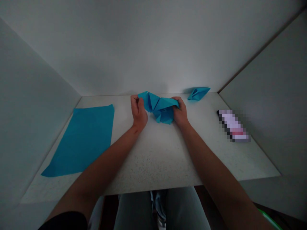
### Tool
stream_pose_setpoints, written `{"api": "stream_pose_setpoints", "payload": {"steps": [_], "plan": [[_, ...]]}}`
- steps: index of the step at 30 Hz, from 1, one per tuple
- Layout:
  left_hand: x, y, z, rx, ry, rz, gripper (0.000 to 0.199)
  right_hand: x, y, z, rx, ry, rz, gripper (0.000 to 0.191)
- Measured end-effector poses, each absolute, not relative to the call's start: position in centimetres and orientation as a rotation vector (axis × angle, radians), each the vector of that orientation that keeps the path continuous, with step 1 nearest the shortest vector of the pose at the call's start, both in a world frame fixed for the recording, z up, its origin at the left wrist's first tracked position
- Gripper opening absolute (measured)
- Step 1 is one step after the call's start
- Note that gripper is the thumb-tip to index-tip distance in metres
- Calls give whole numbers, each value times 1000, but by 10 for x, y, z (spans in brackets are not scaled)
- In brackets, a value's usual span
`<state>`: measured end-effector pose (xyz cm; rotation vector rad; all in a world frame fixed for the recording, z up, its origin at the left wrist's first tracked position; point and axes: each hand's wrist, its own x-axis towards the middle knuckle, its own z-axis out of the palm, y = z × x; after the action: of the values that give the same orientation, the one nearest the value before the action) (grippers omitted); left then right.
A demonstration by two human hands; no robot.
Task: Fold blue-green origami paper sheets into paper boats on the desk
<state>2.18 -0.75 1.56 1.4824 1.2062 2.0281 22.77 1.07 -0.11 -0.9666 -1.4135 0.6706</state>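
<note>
A creased, folded piece of blue paper (163, 107) is held above the back middle of the white table, between my two hands. My left hand (139, 111) pinches its left end between thumb and fingers. At the right end, my right hand (179, 111) is closed on the paper, some of its fingers hidden beneath it. Several creases cross the paper, and a crumpled-looking flap hangs below its middle.
A flat blue sheet (83, 140) lies on the left of the table (153, 169). A small folded blue paper shape (198, 94) sits at the back right by the wall. A blurred-out phone (233, 126) lies at the right. Walls enclose the back and sides.
</note>
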Motion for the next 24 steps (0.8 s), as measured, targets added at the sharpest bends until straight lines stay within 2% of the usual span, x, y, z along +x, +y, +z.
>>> {"api": "stream_pose_setpoints", "payload": {"steps": [4,13,24], "plan": [[9,7,10,1300,1364,1984,50,227,8,3,-976,-1393,698,35],[-18,17,15,1334,1533,1879,54,229,13,-6,-956,-1184,954,68],[-97,2,63,1584,1749,1643,24,232,12,-4,-1047,-1234,978,60]]}}
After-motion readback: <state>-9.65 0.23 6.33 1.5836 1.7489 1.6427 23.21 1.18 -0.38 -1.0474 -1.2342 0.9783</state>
